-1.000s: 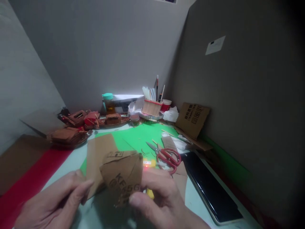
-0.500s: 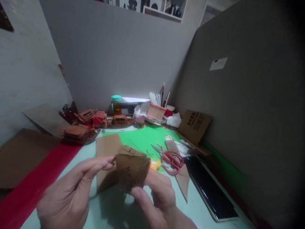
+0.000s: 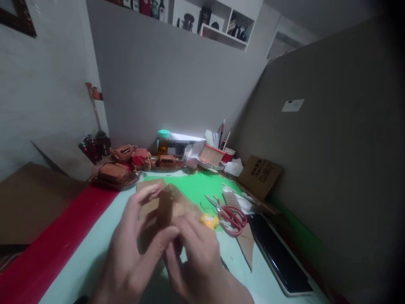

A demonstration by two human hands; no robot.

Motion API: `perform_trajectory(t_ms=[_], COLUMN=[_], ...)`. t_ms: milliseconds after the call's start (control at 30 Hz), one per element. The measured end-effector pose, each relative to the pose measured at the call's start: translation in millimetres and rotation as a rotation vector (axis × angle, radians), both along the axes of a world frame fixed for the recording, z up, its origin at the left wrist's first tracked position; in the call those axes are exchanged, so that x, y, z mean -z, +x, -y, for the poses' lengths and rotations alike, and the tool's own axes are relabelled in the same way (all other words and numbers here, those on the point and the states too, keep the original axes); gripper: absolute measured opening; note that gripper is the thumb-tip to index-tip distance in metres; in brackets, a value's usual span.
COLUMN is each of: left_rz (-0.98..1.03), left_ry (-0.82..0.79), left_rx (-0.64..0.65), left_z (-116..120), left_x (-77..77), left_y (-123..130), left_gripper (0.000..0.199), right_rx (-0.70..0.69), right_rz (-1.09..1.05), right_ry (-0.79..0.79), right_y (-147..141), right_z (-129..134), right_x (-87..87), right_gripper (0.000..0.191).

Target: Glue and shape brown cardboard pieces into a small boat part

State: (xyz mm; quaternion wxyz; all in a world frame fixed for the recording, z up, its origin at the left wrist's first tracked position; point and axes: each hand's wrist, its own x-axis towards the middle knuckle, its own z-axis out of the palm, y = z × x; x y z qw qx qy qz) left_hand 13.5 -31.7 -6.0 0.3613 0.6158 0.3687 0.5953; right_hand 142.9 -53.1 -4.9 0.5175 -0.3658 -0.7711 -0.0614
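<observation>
A small folded piece of brown cardboard [image 3: 166, 206] is held up over the table, between both hands. My left hand [image 3: 129, 251] curls round its left side, fingers behind and thumb in front. My right hand [image 3: 198, 249] pinches its lower right part, with the fingertips partly hidden. The two hands almost meet at the lower edge of the piece. Just right of my right hand lies a yellow object [image 3: 209, 221] with a small orange light. Red-handled scissors [image 3: 233, 218] rest beyond it, and a flat cardboard sheet [image 3: 148, 185] lies behind my left hand.
A black phone-like slab [image 3: 281, 257] and a pointed cardboard scrap [image 3: 247, 245] lie at right. Brown model boats [image 3: 115, 174] line the back left. A green mat [image 3: 190, 181] covers the middle; a jar with a teal lid [image 3: 163, 142] and a printed cardboard flap [image 3: 260, 177] stand behind.
The cardboard piece has been turned, so its printed face no longer shows. My left hand has moved right and now closes on it. The camera view has tilted up a little.
</observation>
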Motion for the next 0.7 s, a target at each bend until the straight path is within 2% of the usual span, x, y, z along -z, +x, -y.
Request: perform_trajectory(t_ms=[33, 100, 200, 300, 400, 467, 533, 633, 700], left_rz=[0.017, 0.051, 0.082, -0.009, -0.126, -0.162, -0.201, -0.245, -0.268], left_ry=[-0.003, -0.017, -0.074, -0.111, -0.127, -0.135, -0.137, -0.151, -0.162], left_rx=[0.016, 0.014, -0.047, -0.1, -0.115, -0.109, -0.088, -0.06, -0.05], left_z=[0, -1, -5, -9, -12, -13, -14, -16, -17], left_x=[1.7, 3.5, 2.3, 0.7, 2.2, 4.7, 7.8, 12.5, 15.1], left_y=[-1, -2, -4, -2, 2, 5, 7, 9, 9], left_gripper=[0.047, 0.037, 0.022, 0.019, 0.02, 0.021, 0.021, 0.019, 0.02], right_rx=[0.024, 0.04, -0.036, -0.063, 0.028, 0.129, 0.161, 0.057, 0.015], right_rz=[0.032, 0.052, 0.078, 0.044, 0.027, 0.1, 0.146, 0.134, 0.096], right_ry=[0.013, -0.029, -0.146, 0.004, 0.097, -0.015, -0.219, -0.473, -0.489], right_y=[-2, -6, -6, 5, 29, 46, 59, 67, 66], right_z=[-2, -4, 1, 9, 9, 5, 0, -5, -8], right_x=[-3.7, -8.2, -10.6, -14.0, -22.4, -27.2, -27.1, -15.6, -3.7], right_gripper=[0.013, 0.015, 0.019, 0.025, 0.026, 0.023, 0.016, 0.017, 0.02])
